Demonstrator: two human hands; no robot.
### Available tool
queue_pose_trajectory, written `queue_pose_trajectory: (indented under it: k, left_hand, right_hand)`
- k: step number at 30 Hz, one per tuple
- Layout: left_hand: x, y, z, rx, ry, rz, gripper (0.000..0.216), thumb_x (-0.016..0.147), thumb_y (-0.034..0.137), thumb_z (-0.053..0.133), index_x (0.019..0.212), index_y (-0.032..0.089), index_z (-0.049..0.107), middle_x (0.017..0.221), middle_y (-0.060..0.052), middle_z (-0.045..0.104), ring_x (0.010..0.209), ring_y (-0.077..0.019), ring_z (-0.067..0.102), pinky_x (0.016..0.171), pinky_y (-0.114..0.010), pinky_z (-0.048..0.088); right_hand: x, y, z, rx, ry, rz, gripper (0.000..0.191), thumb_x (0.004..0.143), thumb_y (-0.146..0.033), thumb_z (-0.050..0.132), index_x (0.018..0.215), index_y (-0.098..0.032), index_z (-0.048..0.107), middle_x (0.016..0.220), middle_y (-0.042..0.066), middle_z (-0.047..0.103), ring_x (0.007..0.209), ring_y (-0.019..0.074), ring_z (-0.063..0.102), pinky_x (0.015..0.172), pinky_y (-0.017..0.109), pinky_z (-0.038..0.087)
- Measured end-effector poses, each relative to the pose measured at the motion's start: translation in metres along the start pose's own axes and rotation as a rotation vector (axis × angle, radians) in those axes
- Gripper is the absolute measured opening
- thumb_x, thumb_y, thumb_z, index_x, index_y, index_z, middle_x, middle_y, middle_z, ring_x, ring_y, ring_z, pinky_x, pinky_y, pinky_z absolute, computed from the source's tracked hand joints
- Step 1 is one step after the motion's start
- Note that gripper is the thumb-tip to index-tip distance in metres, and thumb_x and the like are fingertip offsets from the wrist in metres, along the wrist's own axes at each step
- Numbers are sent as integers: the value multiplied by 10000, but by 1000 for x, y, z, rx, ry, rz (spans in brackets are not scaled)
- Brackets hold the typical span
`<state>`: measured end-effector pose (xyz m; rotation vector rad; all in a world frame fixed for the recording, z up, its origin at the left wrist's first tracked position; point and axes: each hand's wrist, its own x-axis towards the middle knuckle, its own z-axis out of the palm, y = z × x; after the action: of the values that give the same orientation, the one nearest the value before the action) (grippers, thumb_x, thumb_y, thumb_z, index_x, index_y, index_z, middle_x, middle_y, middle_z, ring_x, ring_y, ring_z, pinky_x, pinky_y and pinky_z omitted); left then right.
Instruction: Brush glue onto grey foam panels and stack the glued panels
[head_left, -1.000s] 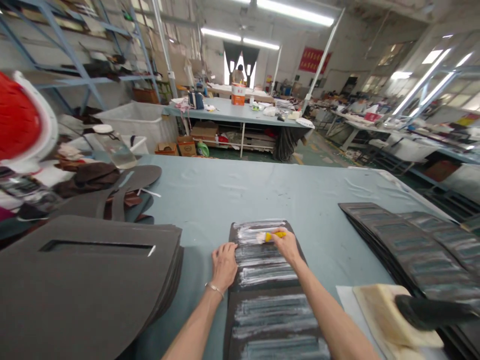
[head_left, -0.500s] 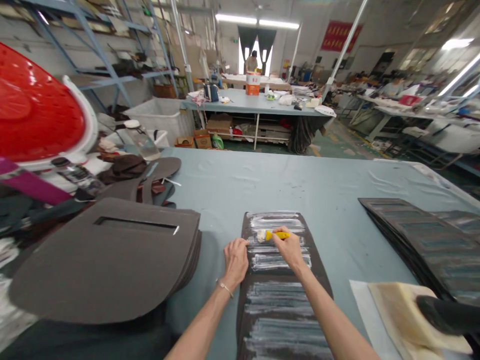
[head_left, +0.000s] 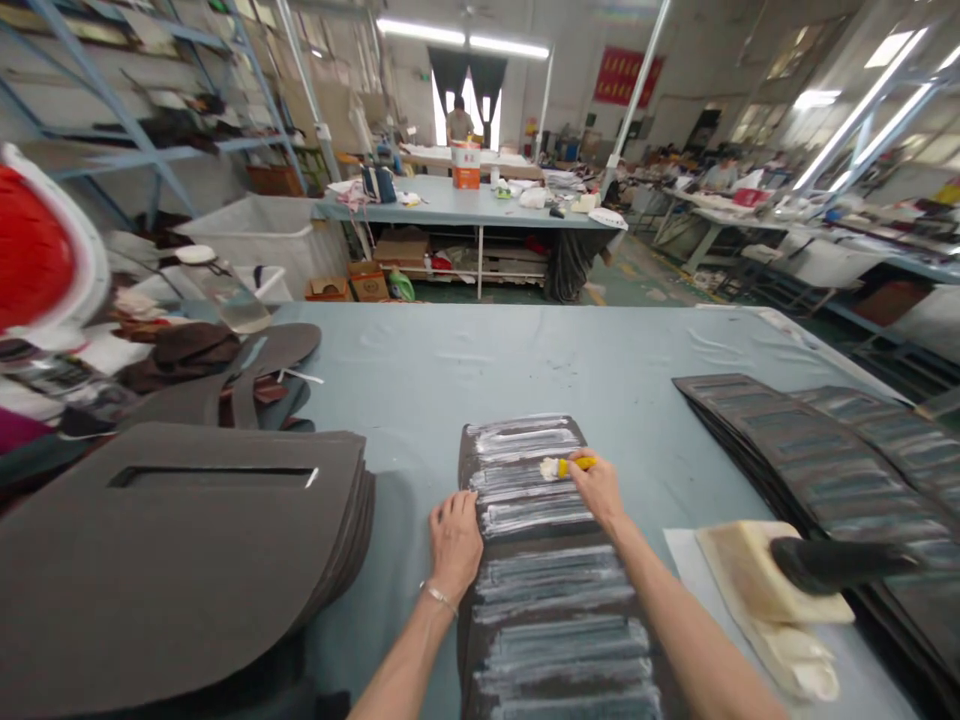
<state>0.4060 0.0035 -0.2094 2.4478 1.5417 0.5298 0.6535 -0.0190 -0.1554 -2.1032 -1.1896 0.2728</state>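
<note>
A long dark foam panel (head_left: 551,620) with white glue streaks lies in front of me on the grey-blue table (head_left: 480,370). My right hand (head_left: 598,488) is closed round a small yellow-handled brush (head_left: 566,466), whose pale bristles touch the panel's far part. My left hand (head_left: 454,540) rests flat, fingers together, on the panel's left edge and holds it down.
A thick stack of dark foam sheets (head_left: 180,560) with a slot lies at left. Glued panels (head_left: 832,450) are fanned out at right. A cream glue tray (head_left: 757,580) with a black handle (head_left: 832,562) sits at lower right. Clutter and a red object (head_left: 30,250) crowd the far left.
The brush has slid to the right across the panel's upper part, leaving more white streaks. My left hand has stayed on the left edge. The head camera has shifted.
</note>
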Motion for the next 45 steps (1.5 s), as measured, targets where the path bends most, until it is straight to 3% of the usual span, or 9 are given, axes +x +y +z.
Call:
queue_pose_trajectory:
  k: [4,9,12,17,22,25,32,38,45]
  left_hand:
    - [0,2,-1,1,-5,-10,396,853,72,320,1158,218,527,1163,-73,564,1088,-212,457,927,-380,314]
    - [-1,5,-1,-45,0,-25,380,847,86,348,1149,226,531,1170,-72,559,1092,-211,463,935,-381,319]
    - [4,1,0,-126,-7,-94,332,865,133,356,1117,237,545,1150,-58,569,1085,-205,472,937,-385,327]
    - [8,-10,-8,-297,-39,-247,290,885,191,334,1043,240,573,1084,-38,599,1021,-177,517,891,-351,378]
    - [-15,-3,-14,-152,-28,7,305,892,182,345,1098,252,560,1126,-44,591,1066,-182,495,940,-371,328]
    - [-24,4,-12,-73,-37,47,316,902,208,344,1153,256,530,1176,-52,572,1096,-196,480,944,-388,313]
    - [-25,8,-11,-45,-44,29,319,910,231,327,1164,238,521,1198,-71,558,1113,-203,464,940,-385,310]
    - [-27,9,-14,-41,-56,11,322,904,219,328,1160,246,522,1192,-67,556,1107,-203,465,937,-384,319]
    - [-27,7,-9,-109,-42,-22,329,884,189,353,1156,267,522,1204,-53,549,1113,-201,464,943,-396,323]
  right_hand:
    - [13,27,-31,-173,163,14,211,704,-324,440,722,-191,602,568,-4,531,542,132,444,559,231,302]
    - [4,28,-30,-73,57,-3,224,727,-338,427,735,-195,599,570,-10,542,529,126,454,553,225,309]
    - [-1,26,-31,-150,134,71,219,724,-338,440,736,-191,602,523,-17,510,502,127,429,544,230,291]
    - [-29,-30,2,90,27,-90,196,764,-328,449,745,-201,597,557,-24,539,496,112,446,547,217,314]
    - [-65,-79,52,290,-150,-144,200,784,-337,461,790,-221,623,603,-30,578,537,112,505,571,206,364]
    - [-60,-50,44,257,-124,-58,209,764,-342,468,785,-223,639,551,-33,565,504,120,505,538,212,367]
    - [-21,53,-55,70,82,191,276,703,-367,469,817,-186,643,474,-32,554,436,128,521,511,224,380]
    - [-23,44,-65,115,45,256,329,692,-393,487,865,-184,672,544,-4,610,484,148,562,529,238,403]
    - [-37,42,-62,159,-32,136,373,685,-453,504,794,-159,706,677,42,663,629,171,587,599,254,420]
